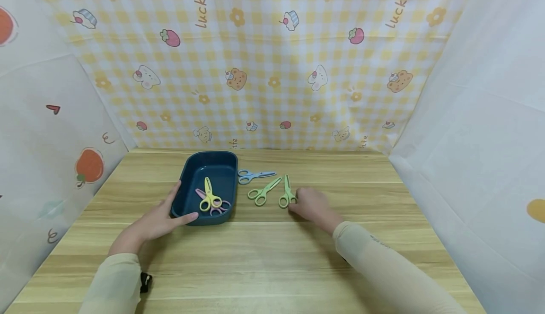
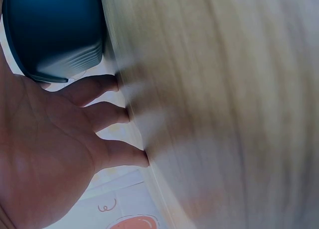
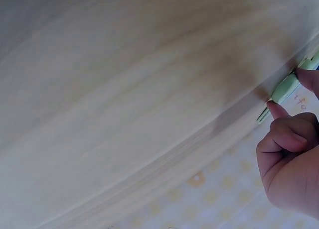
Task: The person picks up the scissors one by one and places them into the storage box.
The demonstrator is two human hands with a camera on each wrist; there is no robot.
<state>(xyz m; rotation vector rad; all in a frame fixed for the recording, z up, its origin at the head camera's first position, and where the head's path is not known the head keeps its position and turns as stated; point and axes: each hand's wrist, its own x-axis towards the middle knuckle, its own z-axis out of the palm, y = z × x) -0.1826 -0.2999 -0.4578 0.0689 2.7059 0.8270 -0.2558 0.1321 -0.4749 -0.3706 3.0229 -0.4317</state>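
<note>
A dark blue rectangular box (image 1: pixel 220 176) holds yellow scissors (image 1: pixel 208 192) lying across pink scissors (image 1: pixel 225 205). My left hand (image 1: pixel 155 220) spans its near left corner, the thumb by the front rim and the fingers along the left side. In the left wrist view, several fingertips (image 2: pixel 142 158) of that hand touch the table. Green scissors (image 1: pixel 287 187) lie with their blades pointing away from me, and my right hand (image 1: pixel 314 207) pinches them by the handles. The right wrist view shows its thumb and a finger against the green scissors (image 3: pixel 285 88), the other fingers folded.
Between the box and my right hand lie blue scissors (image 1: pixel 257 175) and a second pair of green scissors (image 1: pixel 265 191). The wooden table (image 1: pixel 238 266) ends at a yellow checked cloth (image 1: pixel 272 106) behind, with white cloth (image 1: pixel 481 172) at both sides.
</note>
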